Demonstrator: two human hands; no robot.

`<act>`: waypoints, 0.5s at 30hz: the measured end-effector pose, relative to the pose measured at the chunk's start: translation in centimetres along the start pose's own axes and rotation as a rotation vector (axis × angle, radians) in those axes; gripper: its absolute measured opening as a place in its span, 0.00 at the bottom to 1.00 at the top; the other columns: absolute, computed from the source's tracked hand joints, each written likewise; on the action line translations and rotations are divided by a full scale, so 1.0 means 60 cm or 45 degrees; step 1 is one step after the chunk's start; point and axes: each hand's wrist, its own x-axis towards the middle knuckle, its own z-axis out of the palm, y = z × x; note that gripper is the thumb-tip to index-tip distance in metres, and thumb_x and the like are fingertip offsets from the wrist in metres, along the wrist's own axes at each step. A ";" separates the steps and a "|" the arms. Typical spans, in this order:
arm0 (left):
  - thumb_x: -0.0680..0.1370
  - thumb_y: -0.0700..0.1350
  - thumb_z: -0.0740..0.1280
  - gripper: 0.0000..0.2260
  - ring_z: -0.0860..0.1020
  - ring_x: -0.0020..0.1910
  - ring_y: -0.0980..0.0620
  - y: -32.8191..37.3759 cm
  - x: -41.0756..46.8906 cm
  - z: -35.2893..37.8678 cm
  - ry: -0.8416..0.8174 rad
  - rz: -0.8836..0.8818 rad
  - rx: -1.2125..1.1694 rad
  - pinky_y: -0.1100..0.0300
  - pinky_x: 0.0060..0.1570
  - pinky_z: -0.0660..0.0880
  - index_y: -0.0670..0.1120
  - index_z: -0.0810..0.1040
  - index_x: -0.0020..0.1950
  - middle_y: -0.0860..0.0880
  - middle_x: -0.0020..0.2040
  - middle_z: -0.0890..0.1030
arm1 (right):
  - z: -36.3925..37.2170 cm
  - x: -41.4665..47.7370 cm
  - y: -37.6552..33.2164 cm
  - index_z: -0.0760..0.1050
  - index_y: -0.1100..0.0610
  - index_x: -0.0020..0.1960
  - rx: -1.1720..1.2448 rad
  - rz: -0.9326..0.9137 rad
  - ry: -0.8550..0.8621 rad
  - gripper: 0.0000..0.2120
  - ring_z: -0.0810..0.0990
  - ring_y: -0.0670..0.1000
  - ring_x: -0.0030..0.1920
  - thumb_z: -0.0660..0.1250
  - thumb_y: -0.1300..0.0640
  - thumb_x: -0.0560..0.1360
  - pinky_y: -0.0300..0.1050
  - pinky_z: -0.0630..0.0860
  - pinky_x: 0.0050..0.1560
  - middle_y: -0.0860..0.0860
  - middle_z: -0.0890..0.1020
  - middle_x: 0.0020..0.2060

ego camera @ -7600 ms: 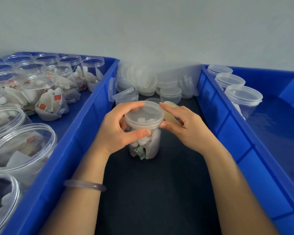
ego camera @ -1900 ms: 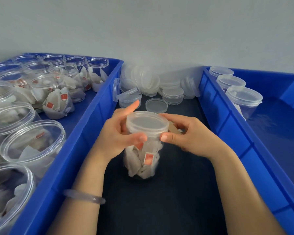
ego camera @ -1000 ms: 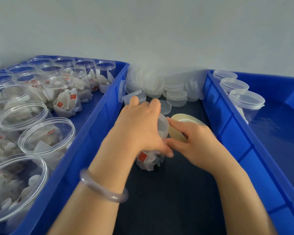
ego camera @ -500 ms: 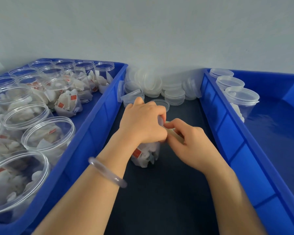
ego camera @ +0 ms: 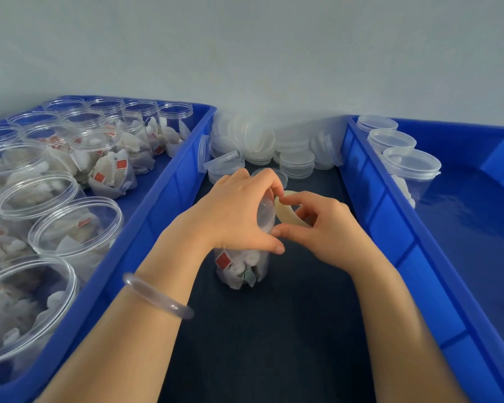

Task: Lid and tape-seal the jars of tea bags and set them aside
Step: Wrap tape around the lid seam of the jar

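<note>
A clear jar of tea bags [ego camera: 243, 267] stands on the dark mat between two blue bins, with a translucent lid [ego camera: 265, 210] on top. My left hand [ego camera: 233, 216] lies over the lid and grips it, hiding most of it. My right hand [ego camera: 317, 228] holds a pale roll of tape [ego camera: 287, 212] right against the lid's right side, thumb and fingers curled round the roll. Whether a strip of tape runs onto the jar is hidden.
The left blue bin [ego camera: 163, 199] holds several open jars of tea bags [ego camera: 70, 228]. The right blue bin [ego camera: 390, 216] holds three lidded jars [ego camera: 410, 167]. Loose lids [ego camera: 256, 141] are piled at the back of the mat.
The jar has been turned under my left hand while my right hand carried the tape roll along the lid's rim; the roll now stands higher at the lid's right side.
</note>
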 end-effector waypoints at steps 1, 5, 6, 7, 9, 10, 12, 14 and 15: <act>0.63 0.58 0.77 0.29 0.62 0.49 0.59 -0.001 0.000 -0.001 -0.003 -0.004 -0.004 0.62 0.47 0.61 0.56 0.68 0.58 0.62 0.50 0.70 | -0.005 0.008 -0.001 0.76 0.41 0.60 -0.004 0.029 -0.086 0.27 0.74 0.38 0.37 0.75 0.39 0.62 0.30 0.67 0.36 0.42 0.76 0.39; 0.62 0.63 0.76 0.35 0.65 0.58 0.57 0.002 0.000 -0.001 -0.022 -0.094 0.080 0.63 0.54 0.66 0.54 0.68 0.64 0.57 0.60 0.70 | -0.017 0.028 -0.006 0.75 0.42 0.63 0.048 0.072 -0.196 0.32 0.74 0.38 0.32 0.77 0.41 0.61 0.30 0.66 0.34 0.43 0.75 0.34; 0.60 0.67 0.73 0.42 0.62 0.65 0.54 0.004 0.002 0.000 -0.041 -0.158 0.199 0.58 0.61 0.64 0.52 0.66 0.69 0.54 0.67 0.66 | -0.017 0.031 -0.006 0.74 0.44 0.63 0.028 0.085 -0.166 0.32 0.75 0.39 0.34 0.77 0.41 0.61 0.32 0.67 0.35 0.43 0.76 0.36; 0.59 0.72 0.69 0.49 0.59 0.68 0.50 0.008 0.003 0.001 -0.064 -0.247 0.337 0.55 0.65 0.63 0.49 0.63 0.73 0.51 0.70 0.63 | -0.016 0.033 -0.007 0.75 0.44 0.62 -0.006 0.093 -0.142 0.31 0.76 0.40 0.37 0.77 0.41 0.61 0.33 0.68 0.36 0.43 0.77 0.38; 0.56 0.77 0.63 0.52 0.61 0.67 0.48 0.013 0.004 0.001 -0.067 -0.376 0.493 0.52 0.62 0.66 0.49 0.64 0.73 0.49 0.68 0.67 | -0.013 0.035 -0.011 0.75 0.43 0.61 -0.004 0.084 -0.162 0.27 0.77 0.40 0.39 0.76 0.43 0.63 0.35 0.70 0.39 0.43 0.79 0.40; 0.57 0.77 0.63 0.50 0.63 0.66 0.49 0.014 0.004 0.002 -0.055 -0.394 0.491 0.53 0.58 0.69 0.51 0.66 0.73 0.50 0.66 0.71 | -0.012 0.036 -0.012 0.76 0.44 0.60 0.044 0.060 -0.199 0.24 0.77 0.40 0.39 0.76 0.46 0.65 0.36 0.70 0.41 0.44 0.80 0.40; 0.62 0.74 0.65 0.41 0.70 0.63 0.51 0.017 0.000 0.000 -0.017 -0.363 0.453 0.54 0.51 0.73 0.55 0.69 0.70 0.54 0.62 0.75 | -0.010 0.036 -0.010 0.78 0.45 0.60 0.136 0.002 -0.265 0.20 0.78 0.41 0.36 0.74 0.54 0.69 0.38 0.72 0.41 0.46 0.83 0.38; 0.67 0.69 0.68 0.35 0.72 0.60 0.52 0.016 -0.005 -0.001 -0.004 -0.324 0.411 0.53 0.51 0.75 0.56 0.68 0.70 0.57 0.61 0.75 | -0.010 0.031 -0.005 0.78 0.45 0.60 0.190 -0.013 -0.275 0.20 0.78 0.41 0.36 0.73 0.56 0.70 0.39 0.73 0.42 0.46 0.83 0.40; 0.68 0.66 0.70 0.34 0.71 0.60 0.53 0.015 -0.008 -0.004 -0.017 -0.307 0.369 0.53 0.51 0.74 0.57 0.67 0.71 0.58 0.61 0.75 | -0.008 0.028 -0.001 0.78 0.44 0.60 0.224 -0.008 -0.264 0.20 0.80 0.43 0.39 0.74 0.56 0.70 0.42 0.75 0.44 0.47 0.83 0.42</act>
